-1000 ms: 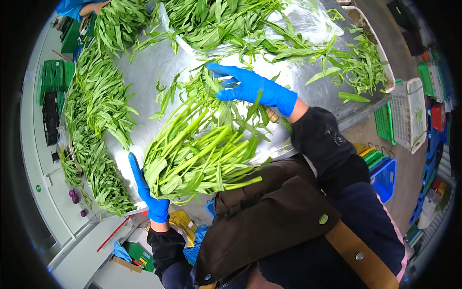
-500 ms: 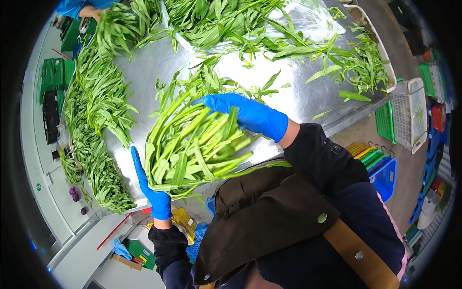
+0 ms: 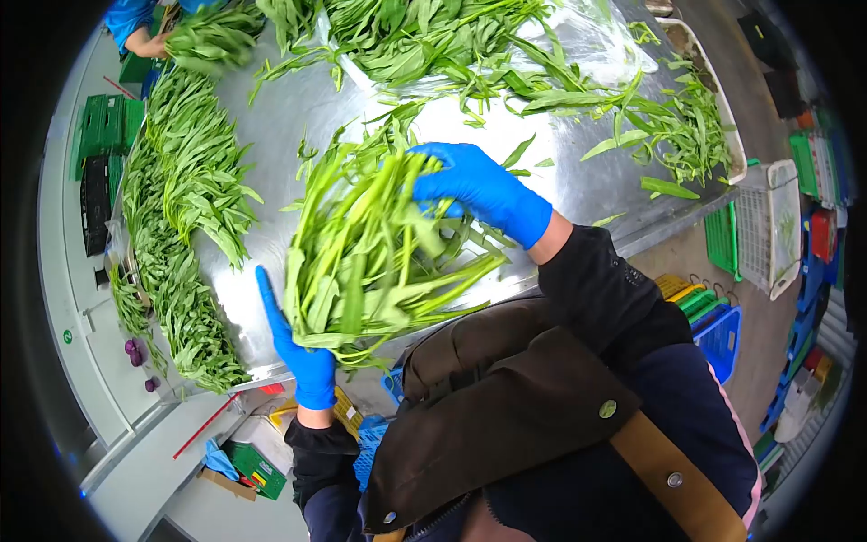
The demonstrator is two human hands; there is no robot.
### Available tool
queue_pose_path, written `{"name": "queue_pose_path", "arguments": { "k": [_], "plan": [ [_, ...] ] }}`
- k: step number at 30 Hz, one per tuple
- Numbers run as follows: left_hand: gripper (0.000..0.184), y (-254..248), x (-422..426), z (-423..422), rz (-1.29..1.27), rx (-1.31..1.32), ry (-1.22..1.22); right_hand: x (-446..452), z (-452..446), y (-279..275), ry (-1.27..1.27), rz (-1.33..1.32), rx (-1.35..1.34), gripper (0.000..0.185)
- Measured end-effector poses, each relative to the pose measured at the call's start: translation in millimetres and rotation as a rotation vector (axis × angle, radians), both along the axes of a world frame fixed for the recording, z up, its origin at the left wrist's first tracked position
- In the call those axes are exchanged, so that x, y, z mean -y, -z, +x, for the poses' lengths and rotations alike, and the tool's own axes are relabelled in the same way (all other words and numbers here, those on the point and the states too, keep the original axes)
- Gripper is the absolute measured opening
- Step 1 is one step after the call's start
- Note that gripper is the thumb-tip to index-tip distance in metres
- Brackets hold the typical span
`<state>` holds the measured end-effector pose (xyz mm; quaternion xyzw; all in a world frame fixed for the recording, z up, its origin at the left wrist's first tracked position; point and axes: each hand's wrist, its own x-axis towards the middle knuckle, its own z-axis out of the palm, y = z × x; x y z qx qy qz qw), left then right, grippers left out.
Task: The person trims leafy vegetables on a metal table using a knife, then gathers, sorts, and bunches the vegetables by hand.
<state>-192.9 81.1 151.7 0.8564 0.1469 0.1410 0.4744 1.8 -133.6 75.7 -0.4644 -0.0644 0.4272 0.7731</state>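
Observation:
A loose bunch of leafy greens that looks like water spinach (image 3: 361, 262) is held up between my two hands at the near edge of the metal table. Cupping it from the lower left is my left hand (image 3: 312, 366) in a blue glove, one digit stretched out along the side and the other fingers hidden by the leaves. My right hand (image 3: 479, 185), also blue-gloved, closes on the stems at the bunch's upper right, fingertips partly covered. Below the hands, some loose leaves rest on the steel table (image 3: 280, 122).
Along the table's left side runs a row of laid-out bunches (image 3: 181, 181). A large heap of greens (image 3: 406, 41) lies on plastic at the back. Another person's hand (image 3: 149, 43) holds greens at top left. A white tub (image 3: 722, 99) and crates (image 3: 768, 221) stand right.
My right hand has shifted up and slightly left, fingers now curled round the stems, and the bunch stands more upright. The other person's hand has moved left with their greens.

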Motion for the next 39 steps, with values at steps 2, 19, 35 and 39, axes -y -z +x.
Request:
{"name": "queue_pose_path", "arguments": {
  "k": [2, 19, 35, 39],
  "plan": [
    [0.086, 4, 5, 4, -0.042, -0.012, -0.025, 2, 0, -5, 0.069, 0.13, -0.142, 0.039],
    [0.085, 12, -36, -5, 0.292, 0.175, -0.267, 28, 22, -57, 0.271, -0.636, 1.213, 0.04],
    [0.091, 9, -23, 4, 0.489, 0.174, -0.283, -38, -29, -27, -0.153, -0.628, 1.407, 0.077],
    [0.093, 8, -22, 6, 0.483, 0.164, -0.253, -38, -21, -25, -0.166, -0.426, 1.279, 0.083]
  ]
}}
